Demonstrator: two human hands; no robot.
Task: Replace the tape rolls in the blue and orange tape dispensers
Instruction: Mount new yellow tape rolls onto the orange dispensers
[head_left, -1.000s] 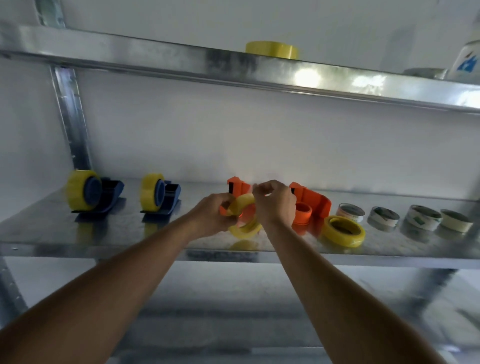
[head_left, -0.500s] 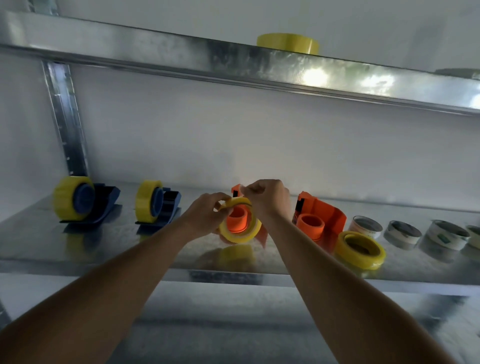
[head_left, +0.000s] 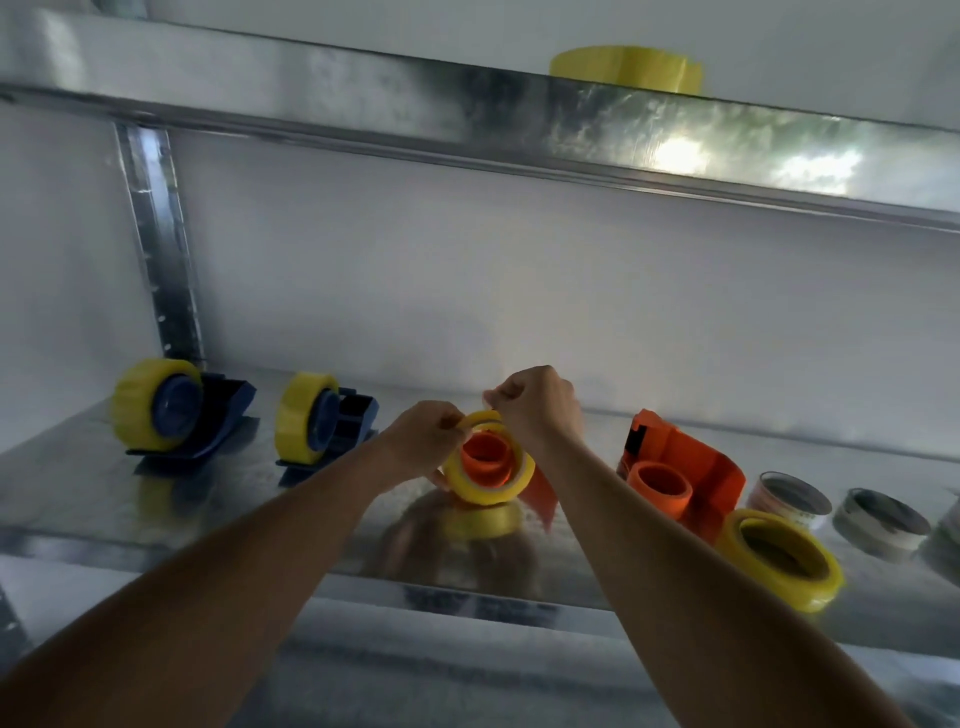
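Observation:
A yellow tape roll (head_left: 485, 486) sits around the hub of an orange dispenser (head_left: 488, 458) at mid-shelf. My left hand (head_left: 423, 439) grips the roll's upper left rim. My right hand (head_left: 537, 402) is curled just above it, pinching the roll's top edge or the tape's end. A second orange dispenser (head_left: 680, 470) stands to the right with a bare hub, and a loose yellow roll (head_left: 779, 561) lies in front of it. Two blue dispensers (head_left: 179, 413) (head_left: 324, 418) with yellow rolls mounted stand at the left.
Several used, nearly spent rolls (head_left: 787, 496) (head_left: 880, 519) lie along the shelf's right end. The metal shelf (head_left: 208, 519) has a front lip. An upper shelf (head_left: 363, 104) carries another yellow roll (head_left: 626, 70). A steel upright (head_left: 158, 244) stands at the back left.
The roll has gone from tilted in front of the orange dispenser to seated around its hub. My right hand has risen slightly above the roll. The camera has moved closer.

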